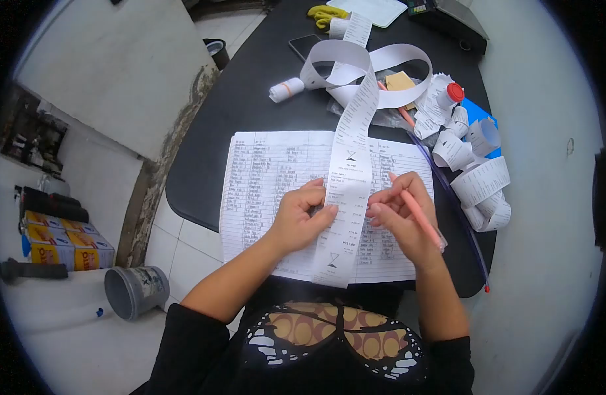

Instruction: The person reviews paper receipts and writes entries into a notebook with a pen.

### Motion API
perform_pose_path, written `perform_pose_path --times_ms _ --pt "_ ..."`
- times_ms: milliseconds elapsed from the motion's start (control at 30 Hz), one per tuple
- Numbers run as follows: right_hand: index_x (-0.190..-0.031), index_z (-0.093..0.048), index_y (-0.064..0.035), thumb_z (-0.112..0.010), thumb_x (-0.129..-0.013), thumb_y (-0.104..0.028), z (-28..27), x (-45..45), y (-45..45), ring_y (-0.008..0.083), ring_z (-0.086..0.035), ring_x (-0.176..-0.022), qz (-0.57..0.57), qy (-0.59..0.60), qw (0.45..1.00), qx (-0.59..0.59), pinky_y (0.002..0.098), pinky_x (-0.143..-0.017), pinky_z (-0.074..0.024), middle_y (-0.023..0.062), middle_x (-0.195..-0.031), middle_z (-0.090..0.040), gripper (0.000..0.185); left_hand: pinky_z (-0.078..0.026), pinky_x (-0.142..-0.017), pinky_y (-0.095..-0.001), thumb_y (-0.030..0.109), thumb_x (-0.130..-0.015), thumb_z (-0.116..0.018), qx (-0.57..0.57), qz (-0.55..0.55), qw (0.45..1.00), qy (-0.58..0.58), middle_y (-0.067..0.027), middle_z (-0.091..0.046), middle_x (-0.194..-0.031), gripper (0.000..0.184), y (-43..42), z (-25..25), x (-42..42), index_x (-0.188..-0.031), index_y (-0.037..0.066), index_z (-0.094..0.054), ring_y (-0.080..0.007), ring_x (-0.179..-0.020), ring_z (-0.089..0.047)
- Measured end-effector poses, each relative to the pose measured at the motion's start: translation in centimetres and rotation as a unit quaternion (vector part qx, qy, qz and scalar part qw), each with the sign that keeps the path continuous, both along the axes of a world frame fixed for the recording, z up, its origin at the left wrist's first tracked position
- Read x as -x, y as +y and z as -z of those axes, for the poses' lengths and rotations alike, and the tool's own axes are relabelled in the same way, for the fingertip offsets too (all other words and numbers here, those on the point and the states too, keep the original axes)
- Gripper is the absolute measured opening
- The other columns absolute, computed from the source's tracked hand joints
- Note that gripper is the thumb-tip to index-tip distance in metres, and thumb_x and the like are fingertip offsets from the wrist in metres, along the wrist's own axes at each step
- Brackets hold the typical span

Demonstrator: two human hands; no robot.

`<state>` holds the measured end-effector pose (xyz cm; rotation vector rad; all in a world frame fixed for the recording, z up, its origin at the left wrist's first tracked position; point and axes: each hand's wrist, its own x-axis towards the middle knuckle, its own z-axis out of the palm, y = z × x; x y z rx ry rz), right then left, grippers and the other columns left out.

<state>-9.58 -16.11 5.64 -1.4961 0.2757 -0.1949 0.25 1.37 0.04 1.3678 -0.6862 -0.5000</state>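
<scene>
Left hand [302,216] pinching left edge of long receipt strip [339,243], thumb on top; right hand [405,214] curled round pink pen [419,216], fingertips at strip's right edge, cannot tell whether they grip paper; strip running over open lined notebook [250,197], handwritten columns on both pages, far part looping above black bench [250,85]; banded paper roll [286,89] left of loops; curled receipts [481,181] heaped at right.
</scene>
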Motion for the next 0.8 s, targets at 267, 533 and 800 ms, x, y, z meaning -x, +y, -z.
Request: perform_pose_path --times_ms 267,533,800 --pt "-0.089 -0.042 -0.0065 -0.064 -0.076 0.003 1.2 -0.3 2.7 0.0029 -0.043 -0.064 0.031 -0.018 0.998 0.046 0.0164 -0.057 -0.0383 -0.0016 -0.077 -0.045 0.027 -0.038 -0.092 -0.0372 0.006 -0.084 -0.052 0.005 0.017 0.999 0.032 -0.0078 -0.064 -0.079 0.017 0.2 0.3 -0.1 -0.085 -0.003 -0.066 -0.0211 -0.100 -0.054" --pt "-0.087 -0.043 -0.0069 -0.063 -0.075 0.004 1.1 -0.4 2.8 0.0017 -0.041 -0.063 0.053 -0.023 0.996 0.062 0.0152 -0.055 -0.0362 -0.0022 -0.076 -0.044 0.026 -0.027 -0.105 -0.0398 0.015 -0.091 -0.039 0.086 0.013 0.994 0.066 -0.0103 -0.068 -0.087 0.034 0.2 0.0 -0.2 -0.086 -0.002 -0.067 -0.0177 -0.091 -0.057" --pt "-0.086 -0.044 -0.0078 -0.064 -0.076 0.002 1.1 -0.7 2.8 0.0016 -0.040 -0.061 0.073 -0.032 0.995 0.057 0.0152 -0.054 -0.0361 -0.0024 -0.075 -0.044 0.024 -0.024 -0.108 -0.0433 0.010 -0.081 -0.054 0.035 0.035 0.999 -0.018 -0.0047 -0.064 -0.071 0.015 0.5 0.4 -0.5 -0.079 0.001 -0.065 -0.0115 -0.070 -0.056"
